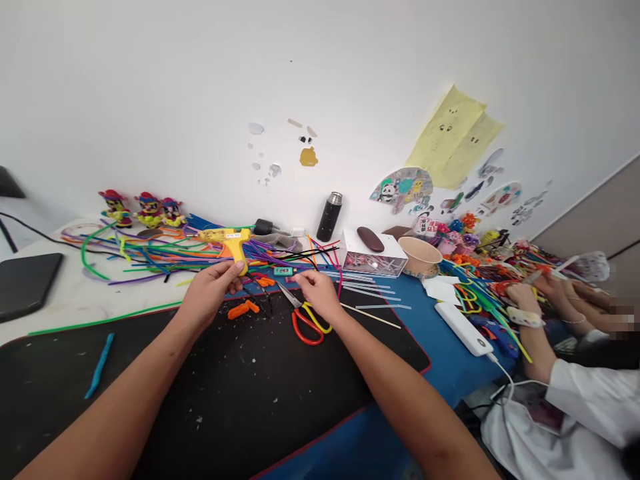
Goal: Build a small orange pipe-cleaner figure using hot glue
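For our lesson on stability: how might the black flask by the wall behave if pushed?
The black flask would probably tip, being tall and narrow. Once down, its round body may roll. Pushed backward, it might meet the wall.

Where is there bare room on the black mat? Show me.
The black mat has room nearer you than the scissors, small flecks aside, and left of the blue strip. It is crowded around the glue gun, with colored sticks and orange scraps.
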Demonstrator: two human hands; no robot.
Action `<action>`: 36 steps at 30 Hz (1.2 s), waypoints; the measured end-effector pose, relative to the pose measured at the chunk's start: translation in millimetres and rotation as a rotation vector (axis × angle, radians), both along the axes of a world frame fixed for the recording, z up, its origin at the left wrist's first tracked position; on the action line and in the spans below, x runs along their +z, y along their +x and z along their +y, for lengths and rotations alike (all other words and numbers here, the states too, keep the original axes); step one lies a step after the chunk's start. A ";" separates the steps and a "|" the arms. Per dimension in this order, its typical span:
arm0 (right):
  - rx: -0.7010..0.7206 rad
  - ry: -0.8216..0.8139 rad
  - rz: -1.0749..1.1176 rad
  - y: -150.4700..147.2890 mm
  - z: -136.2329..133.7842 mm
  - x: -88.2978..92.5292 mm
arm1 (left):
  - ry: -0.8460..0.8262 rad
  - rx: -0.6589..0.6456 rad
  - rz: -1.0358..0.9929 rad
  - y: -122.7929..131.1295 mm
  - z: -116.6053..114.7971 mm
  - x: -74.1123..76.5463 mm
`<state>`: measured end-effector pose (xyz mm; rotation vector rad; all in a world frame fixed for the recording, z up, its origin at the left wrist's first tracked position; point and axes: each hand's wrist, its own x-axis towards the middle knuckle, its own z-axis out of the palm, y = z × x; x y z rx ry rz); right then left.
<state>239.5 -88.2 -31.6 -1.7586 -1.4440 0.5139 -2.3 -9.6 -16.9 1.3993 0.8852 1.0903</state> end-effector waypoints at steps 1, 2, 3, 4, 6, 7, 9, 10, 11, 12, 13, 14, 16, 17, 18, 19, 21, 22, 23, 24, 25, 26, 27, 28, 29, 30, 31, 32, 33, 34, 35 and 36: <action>-0.014 -0.023 -0.038 12.6 -6.6 0.4 | 0.000 -0.009 0.003 0.1 -0.1 -0.1; -0.024 -0.049 -0.078 25.3 -13.5 1.7 | 0.000 -0.019 0.007 0.5 -0.4 0.0; -0.032 -0.077 -0.120 37.8 -20.5 4.0 | 0.000 -0.027 0.012 0.9 -1.0 0.3; -0.037 -0.108 -0.164 50.0 -27.4 7.1 | -0.001 -0.033 0.016 1.5 -1.8 0.7; -0.046 -0.175 -0.257 73.0 -40.7 15.3 | -0.004 -0.034 0.023 2.6 -3.2 1.4; -0.055 -0.206 -0.308 83.7 -46.5 19.9 | -0.007 -0.032 0.026 3.0 -3.6 1.5; -0.096 -0.260 -0.414 103.8 -55.8 28.9 | -0.015 -0.024 0.029 3.4 -3.8 1.0; -0.125 -0.289 -0.463 112.9 -59.1 32.8 | -0.021 -0.022 0.032 3.4 -3.6 0.4; -0.155 -0.317 -0.508 121.4 -61.5 36.1 | -0.026 -0.022 0.037 3.3 -3.3 -0.5; -0.180 -0.349 -0.548 128.9 -63.1 38.6 | -0.033 -0.024 0.043 3.0 -2.8 -1.4; -0.201 -0.381 -0.584 135.3 -64.0 40.5 | -0.040 -0.030 0.047 2.6 -2.4 -2.5; -0.216 -0.416 -0.615 140.4 -64.4 41.6 | -0.048 -0.039 0.048 2.2 -2.1 -3.5; -0.227 -0.484 -0.672 146.6 -64.4 42.2 | -0.064 -0.059 0.043 1.6 -1.6 -5.1; -0.223 -0.513 -0.699 147.7 -64.2 42.0 | -0.071 -0.064 0.038 1.4 -1.5 -5.6; -0.216 -0.540 -0.724 147.6 -64.0 41.7 | -0.076 -0.067 0.034 1.3 -1.5 -5.7; -0.206 -0.562 -0.749 146.6 -63.8 41.5 | -0.078 -0.067 0.033 1.5 -1.7 -5.7; -0.186 -0.596 -0.797 142.9 -63.3 41.3 | -0.076 -0.066 0.033 2.0 -2.0 -5.0; -0.176 -0.608 -0.820 140.7 -63.0 41.3 | -0.073 -0.068 0.034 2.4 -2.1 -4.7; -0.165 -0.616 -0.843 138.5 -62.9 41.3 | -0.068 -0.072 0.035 2.8 -2.2 -4.3; -0.154 -0.621 -0.865 136.4 -62.8 41.3 | -0.064 -0.075 0.035 3.1 -2.3 -4.1; -0.142 -0.622 -0.886 134.5 -62.9 41.2 | -0.061 -0.077 0.034 3.3 -2.2 -4.0; -0.129 -0.619 -0.904 132.9 -63.4 41.2 | -0.059 -0.079 0.032 3.3 -2.2 -4.0; -0.119 -0.611 -0.920 131.7 -64.1 41.3 | -0.058 -0.082 0.031 3.2 -2.2 -4.0; -0.111 -0.598 -0.932 130.9 -65.2 41.9 | -0.057 -0.083 0.031 3.0 -2.1 -4.2; -0.106 -0.580 -0.941 130.5 -66.5 43.1 | -0.056 -0.086 0.032 2.7 -2.2 -4.3; -0.105 -0.558 -0.947 130.6 -68.1 45.3 | -0.054 -0.089 0.035 2.3 -2.3 -4.3; -0.109 -0.530 -0.949 131.1 -69.9 48.6 | -0.052 -0.092 0.039 2.1 -2.4 -4.3; -0.118 -0.498 -0.948 132.0 -71.5 52.9 | -0.050 -0.094 0.043 1.9 -2.7 -4.1; -0.131 -0.460 -0.943 133.1 -73.0 58.3 | -0.048 -0.095 0.045 1.9 -3.1 -3.7; -0.148 -0.417 -0.934 134.0 -74.1 64.4 | -0.047 -0.093 0.044 2.1 -3.7 -3.2; -0.169 -0.376 -0.921 134.4 -74.7 70.8 | -0.047 -0.090 0.042 2.5 -4.3 -2.4; -0.186 -0.338 -0.904 134.1 -74.7 77.1 | -0.048 -0.086 0.038 3.0 -5.0 -1.5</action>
